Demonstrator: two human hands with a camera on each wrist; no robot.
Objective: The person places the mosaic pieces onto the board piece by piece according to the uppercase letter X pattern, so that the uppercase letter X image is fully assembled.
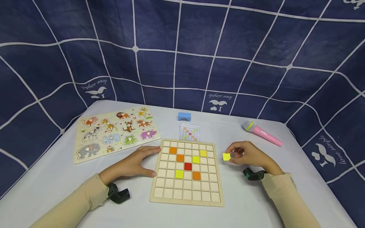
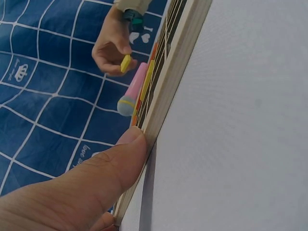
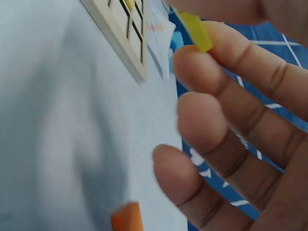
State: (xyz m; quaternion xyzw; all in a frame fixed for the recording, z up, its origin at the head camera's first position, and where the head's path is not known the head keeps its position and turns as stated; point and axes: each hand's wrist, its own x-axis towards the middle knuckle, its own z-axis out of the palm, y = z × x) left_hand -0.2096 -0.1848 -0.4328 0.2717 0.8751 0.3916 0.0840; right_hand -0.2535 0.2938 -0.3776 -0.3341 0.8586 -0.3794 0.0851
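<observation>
Two things flank the grid board (image 1: 186, 198) — animal puzzle (image 1: 114, 133), pink microphone (image 1: 263, 133).

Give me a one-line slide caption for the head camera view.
Right hand pinches a yellow tile beside the wooden grid board, steadied by the left hand.

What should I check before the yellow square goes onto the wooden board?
1. Yellow square pinched firmly in the right hand: ok.
2. Left hand steadying the grid board at its left edge: ok.
3. Free cells left on the board: ok, most are bare.
4. Pattern card in sight behind the board: ok, but its colours are too small to read.
5. Which cell matches the card: cannot tell.
6. Pink microphone out of the way: ok.
</observation>
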